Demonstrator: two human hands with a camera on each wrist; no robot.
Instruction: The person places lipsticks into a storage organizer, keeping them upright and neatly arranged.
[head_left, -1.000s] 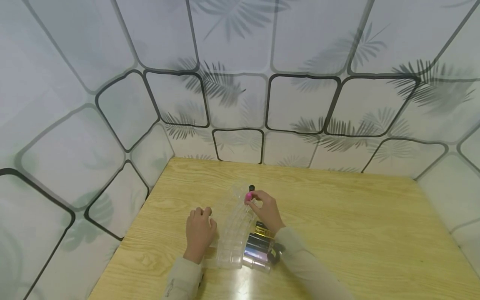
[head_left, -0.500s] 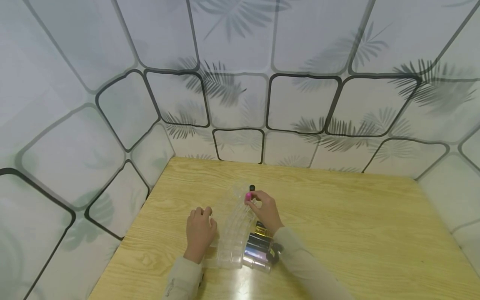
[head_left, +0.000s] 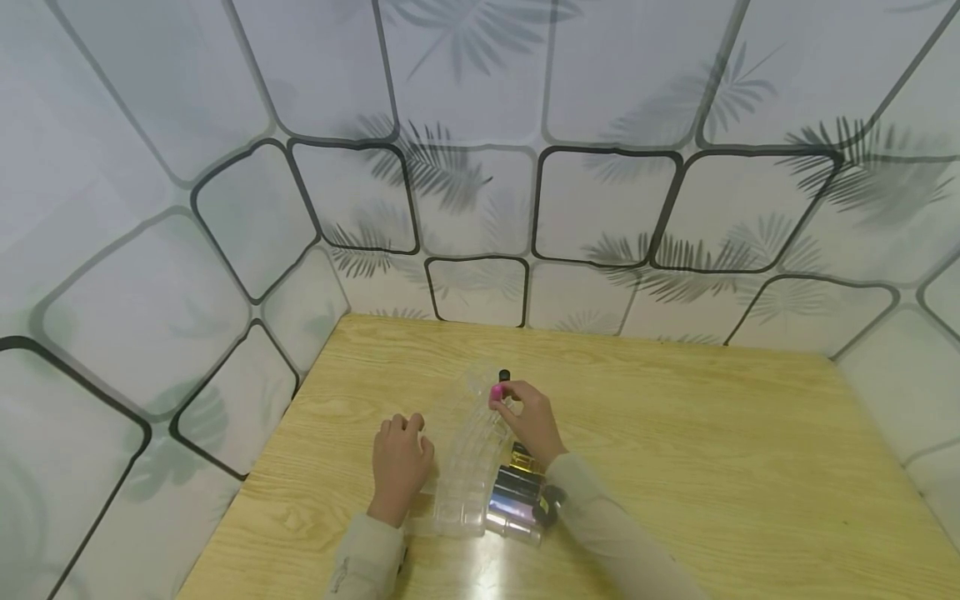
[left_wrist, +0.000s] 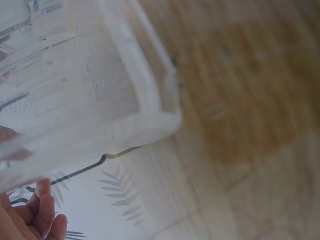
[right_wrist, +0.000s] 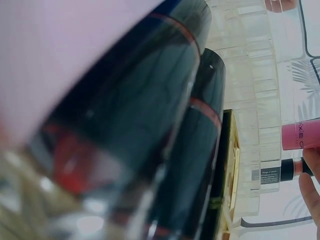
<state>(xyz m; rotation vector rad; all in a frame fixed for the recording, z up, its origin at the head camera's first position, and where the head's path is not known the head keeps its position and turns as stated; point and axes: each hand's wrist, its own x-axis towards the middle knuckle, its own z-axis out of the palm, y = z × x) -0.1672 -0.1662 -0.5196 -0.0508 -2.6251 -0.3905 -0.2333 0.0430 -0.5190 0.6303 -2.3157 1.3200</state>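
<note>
My right hand (head_left: 534, 421) pinches a pink lipstick (head_left: 496, 393) between thumb and fingers, over the far end of a clear tiered organizer (head_left: 459, 479). In the right wrist view, pale lettering runs along the pink lipstick (right_wrist: 299, 136). Close by it, a black-capped tube (head_left: 504, 376) is at the organizer's far right side. At the organizer's left edge is my left hand (head_left: 401, 467), its fingers loosely bent. The left wrist view has those fingers (left_wrist: 46, 215) by the clear wall (left_wrist: 125, 122), with another part of the hand showing through plastic.
Right of the organizer lie a gold case (head_left: 528, 459), dark glossy tubes (head_left: 517, 482), a bluish-purple tube (head_left: 512, 507) and a clear pinkish tube (head_left: 513, 529). They lie partly beneath my right forearm. The wooden table (head_left: 690, 442) meets a patterned wall (head_left: 480, 208) behind.
My right wrist has shifted very slightly, while the pink lipstick stays at nearly the same spot. The left hand and the organizer have not visibly moved.
</note>
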